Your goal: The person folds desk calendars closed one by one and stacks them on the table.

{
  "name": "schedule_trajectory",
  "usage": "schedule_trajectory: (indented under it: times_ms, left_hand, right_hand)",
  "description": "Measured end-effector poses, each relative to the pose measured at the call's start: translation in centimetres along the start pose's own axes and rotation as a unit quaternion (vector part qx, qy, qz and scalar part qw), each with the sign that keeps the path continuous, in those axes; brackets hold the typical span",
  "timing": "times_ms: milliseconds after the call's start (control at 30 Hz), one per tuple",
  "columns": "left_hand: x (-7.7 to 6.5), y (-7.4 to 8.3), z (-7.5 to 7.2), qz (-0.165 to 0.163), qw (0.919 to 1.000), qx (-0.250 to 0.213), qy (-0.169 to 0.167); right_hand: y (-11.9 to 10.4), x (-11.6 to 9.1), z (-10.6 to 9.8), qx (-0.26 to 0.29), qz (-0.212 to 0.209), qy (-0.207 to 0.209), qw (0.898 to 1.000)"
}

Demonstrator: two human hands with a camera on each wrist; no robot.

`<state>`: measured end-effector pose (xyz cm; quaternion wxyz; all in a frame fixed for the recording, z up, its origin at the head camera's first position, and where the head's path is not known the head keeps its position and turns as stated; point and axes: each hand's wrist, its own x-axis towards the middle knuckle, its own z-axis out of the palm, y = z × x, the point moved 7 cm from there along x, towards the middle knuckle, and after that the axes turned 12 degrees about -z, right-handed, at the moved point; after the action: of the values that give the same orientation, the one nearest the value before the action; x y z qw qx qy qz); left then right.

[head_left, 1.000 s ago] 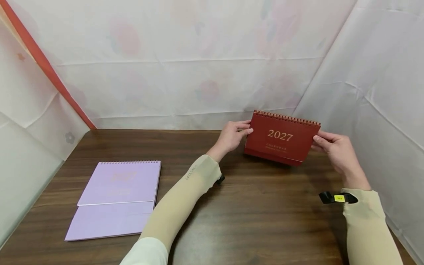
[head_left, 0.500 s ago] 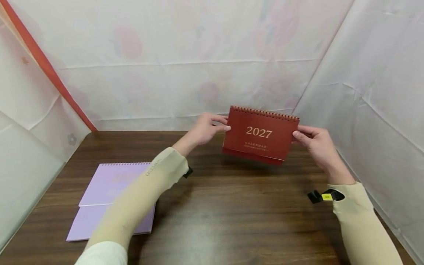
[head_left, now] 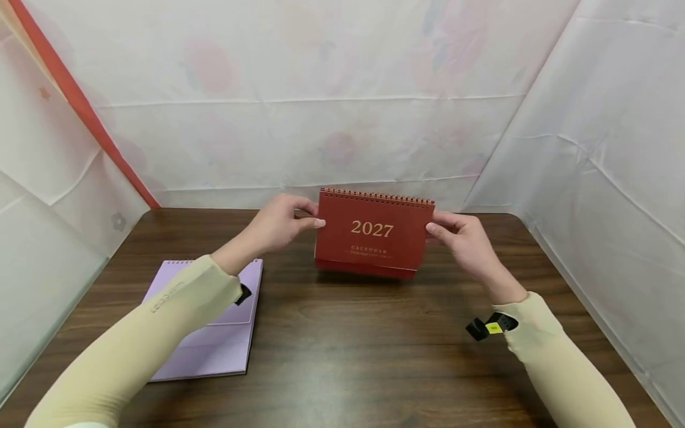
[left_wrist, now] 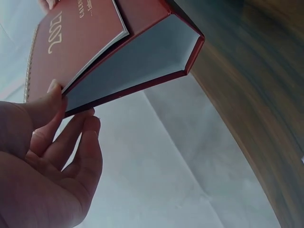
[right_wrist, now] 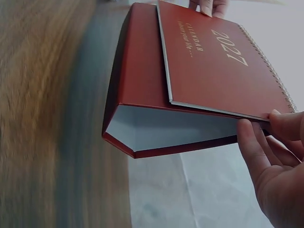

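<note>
Both hands hold a dark red 2027 desk calendar [head_left: 374,244] by its two sides, near the spiral-bound top edge. My left hand [head_left: 280,223] pinches its left side, thumb on the front cover. On the opposite side, my right hand [head_left: 465,244] grips it the same way. The wrist views show the calendar's stand [left_wrist: 142,57] folded out into a hollow wedge, pale inside. Its lower edge is close over the brown table [head_left: 342,356]. A lilac desk calendar [head_left: 227,351] lies flat at the left, partly covered by my left forearm.
White patterned cloth [head_left: 342,142] hangs behind the table. More pale cloth [head_left: 615,178] closes off the right side, and a red-edged sheet [head_left: 69,101] stands at the left.
Both hands have carried the red calendar leftward, from the right part of the table to near its middle. The left forearm now overlaps the lilac calendar, which stays in place.
</note>
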<state>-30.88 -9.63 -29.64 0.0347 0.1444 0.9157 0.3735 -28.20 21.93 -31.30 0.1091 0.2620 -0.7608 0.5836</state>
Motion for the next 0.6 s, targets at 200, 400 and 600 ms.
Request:
schedule_trajectory:
  times_ms: [200,400,600]
  left_hand:
    - [-2.5,-1.5,-1.0,0.0,0.9992,0.033,0.025]
    - [-4.9,-2.8,-1.2,-0.017,0.9981,0.048,0.034]
    - [-6.4,-3.9,-0.9,-0.021,0.9978,0.047,0.042]
  right_hand:
    - [0.0,-0.2,2.5,0.008,0.0,-0.016,1.0]
    - [-0.1,-0.6,4.2,-0.002,-0.013,-0.03,0.999]
    - [0.1,-1.3,5.4,0.003,-0.013,-0.031,0.999]
